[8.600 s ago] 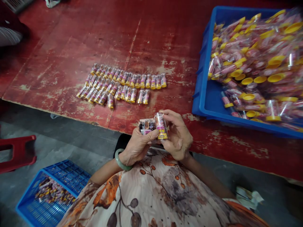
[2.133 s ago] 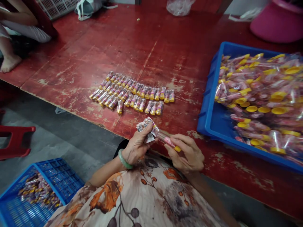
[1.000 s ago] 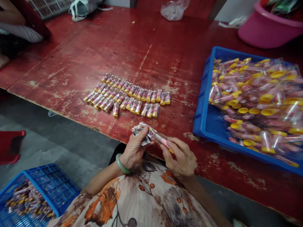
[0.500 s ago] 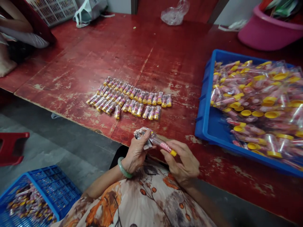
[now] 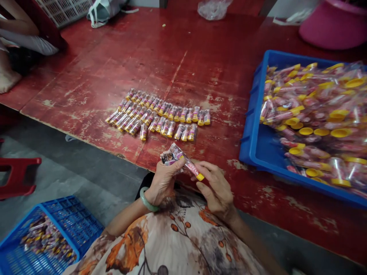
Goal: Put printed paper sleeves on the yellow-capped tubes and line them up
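A small clear plastic tube (image 5: 189,165) with pink contents and a yellow cap is held between my hands, slanting down to the right. My left hand (image 5: 166,177), with a pale green bangle on its wrist, is closed around its upper end. In that same hand is a bunch of small printed pieces (image 5: 168,157), possibly paper or wrappers. The fingers of my right hand (image 5: 216,191) are bent around the capped end, with the index finger against the tube. Beyond my hands, several filled tubes (image 5: 155,114) with yellow caps lie in rows on the red table (image 5: 137,61).
At right stands a blue tray (image 5: 249,152) piled with yellow-capped tubes. A blue basket (image 5: 86,225) with small tubes is on the floor at lower left, near a red stool (image 5: 23,175). A pink tub (image 5: 329,26) and a seated person (image 5: 25,34) are farther back.
The view has shifted slightly. The right fingers have moved a little left along the tube, and the tube with the printed pieces sits more upright in my left hand.
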The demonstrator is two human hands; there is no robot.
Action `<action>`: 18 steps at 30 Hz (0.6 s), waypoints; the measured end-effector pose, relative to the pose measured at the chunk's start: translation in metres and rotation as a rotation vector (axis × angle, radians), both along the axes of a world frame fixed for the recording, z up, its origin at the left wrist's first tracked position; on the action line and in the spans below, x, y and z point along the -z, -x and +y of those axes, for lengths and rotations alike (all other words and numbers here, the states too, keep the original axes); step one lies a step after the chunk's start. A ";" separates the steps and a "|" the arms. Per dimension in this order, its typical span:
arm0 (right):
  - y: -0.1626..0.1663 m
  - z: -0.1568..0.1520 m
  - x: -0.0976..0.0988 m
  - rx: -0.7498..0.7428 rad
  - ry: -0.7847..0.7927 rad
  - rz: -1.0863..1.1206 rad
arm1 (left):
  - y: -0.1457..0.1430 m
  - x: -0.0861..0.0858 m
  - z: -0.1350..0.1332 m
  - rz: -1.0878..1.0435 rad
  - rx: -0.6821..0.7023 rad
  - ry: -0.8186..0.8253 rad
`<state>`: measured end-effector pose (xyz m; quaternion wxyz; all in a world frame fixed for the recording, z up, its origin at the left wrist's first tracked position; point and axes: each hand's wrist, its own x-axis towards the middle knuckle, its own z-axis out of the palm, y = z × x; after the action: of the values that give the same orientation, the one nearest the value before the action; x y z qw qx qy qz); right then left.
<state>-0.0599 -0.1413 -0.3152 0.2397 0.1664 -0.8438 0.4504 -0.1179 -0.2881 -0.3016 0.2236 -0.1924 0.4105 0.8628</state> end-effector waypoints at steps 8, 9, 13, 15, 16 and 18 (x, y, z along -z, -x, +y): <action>0.012 0.004 -0.006 0.064 0.257 -0.142 | -0.007 -0.013 0.001 0.010 0.287 -0.053; 0.014 0.004 -0.007 0.063 0.277 -0.157 | -0.008 -0.014 0.002 0.027 0.300 -0.054; 0.017 0.003 -0.012 0.060 0.279 -0.165 | -0.009 -0.016 0.003 0.060 0.326 -0.041; 0.016 0.004 -0.012 0.054 0.262 -0.138 | -0.008 -0.016 0.002 0.054 0.347 -0.030; 0.015 0.004 -0.011 0.051 0.254 -0.127 | -0.008 -0.016 0.002 0.050 0.353 -0.024; 0.013 0.005 -0.011 0.041 0.247 -0.105 | -0.007 -0.015 0.000 0.039 0.347 -0.011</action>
<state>-0.0734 -0.1367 -0.3044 0.2230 0.0945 -0.7965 0.5541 -0.1104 -0.2877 -0.2865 0.3624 -0.1007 0.4373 0.8169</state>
